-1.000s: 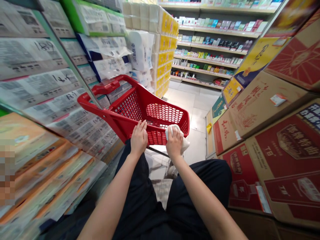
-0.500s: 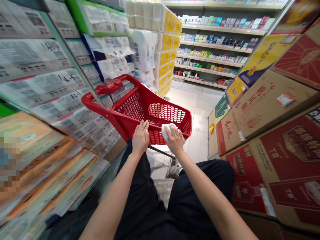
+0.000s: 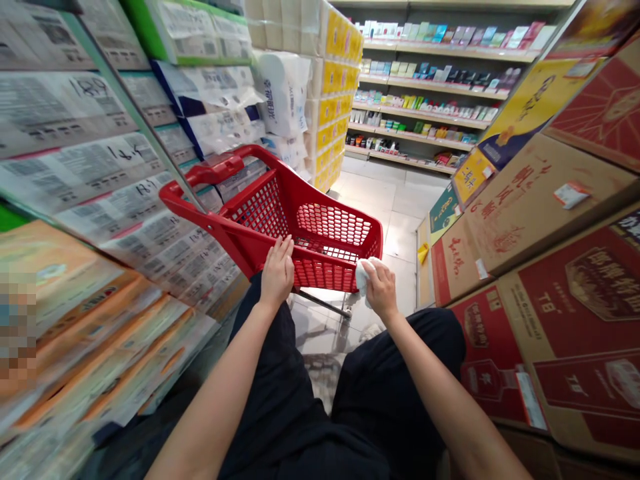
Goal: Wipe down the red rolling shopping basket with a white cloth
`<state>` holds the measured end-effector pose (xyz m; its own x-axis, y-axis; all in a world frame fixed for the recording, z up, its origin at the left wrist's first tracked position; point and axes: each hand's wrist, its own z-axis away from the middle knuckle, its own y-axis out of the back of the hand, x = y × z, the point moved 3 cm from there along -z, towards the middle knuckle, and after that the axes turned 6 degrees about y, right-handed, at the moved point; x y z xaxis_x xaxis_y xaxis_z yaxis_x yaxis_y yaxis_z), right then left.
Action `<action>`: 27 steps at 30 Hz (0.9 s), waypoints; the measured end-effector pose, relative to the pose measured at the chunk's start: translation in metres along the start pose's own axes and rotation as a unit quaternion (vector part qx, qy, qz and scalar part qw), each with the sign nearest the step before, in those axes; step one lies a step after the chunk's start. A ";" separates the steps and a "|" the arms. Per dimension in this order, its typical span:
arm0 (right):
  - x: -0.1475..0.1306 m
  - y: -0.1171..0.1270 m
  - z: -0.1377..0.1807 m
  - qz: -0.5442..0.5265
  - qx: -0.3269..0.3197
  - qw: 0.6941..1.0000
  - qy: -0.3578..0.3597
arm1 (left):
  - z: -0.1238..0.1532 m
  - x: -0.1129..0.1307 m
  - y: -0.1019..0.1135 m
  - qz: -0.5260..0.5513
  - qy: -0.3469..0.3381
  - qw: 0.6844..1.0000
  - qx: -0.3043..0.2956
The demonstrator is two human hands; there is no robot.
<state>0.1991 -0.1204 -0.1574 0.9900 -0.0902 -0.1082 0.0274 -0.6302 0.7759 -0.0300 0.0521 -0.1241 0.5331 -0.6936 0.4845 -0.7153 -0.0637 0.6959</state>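
Note:
A red plastic shopping basket (image 3: 320,230) on wheels stands in the aisle just ahead of my knees, tilted, with its red handle (image 3: 220,167) up at the left. My left hand (image 3: 277,272) rests flat on the basket's near rim, fingers stretched out. My right hand (image 3: 381,291) is closed on a crumpled white cloth (image 3: 364,273) and presses it against the basket's near right corner, on the outside.
Stacked paper-goods packs (image 3: 100,187) wall the left side. Red and brown cartons (image 3: 550,267) are piled on the right. Yellow tissue packs (image 3: 335,100) stand ahead left, and stocked shelves (image 3: 425,100) cross the far end. The tiled floor (image 3: 390,207) runs between them.
My right hand with the cloth has slid from the middle of the near rim to the right corner and lower down its outside. My left hand has stayed on the rim.

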 end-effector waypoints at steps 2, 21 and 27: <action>-0.006 0.003 0.005 -0.006 0.008 1.000 -0.006 | 0.001 0.000 0.000 0.003 -0.009 1.000 -0.004; -0.092 0.025 0.044 -0.033 0.034 0.998 -0.028 | -0.042 -0.008 -0.013 -0.022 -0.039 0.998 -0.039; -0.124 0.001 0.015 -0.035 -0.015 0.998 -0.044 | -0.061 0.001 -0.016 -0.103 -0.040 0.987 -0.116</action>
<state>0.0739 -0.1214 -0.1526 0.9695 -0.1150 -0.2164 0.1018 -0.6143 0.7825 0.0099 0.0963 -0.1021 0.6123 -0.7387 0.2819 -0.4669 -0.0501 0.8829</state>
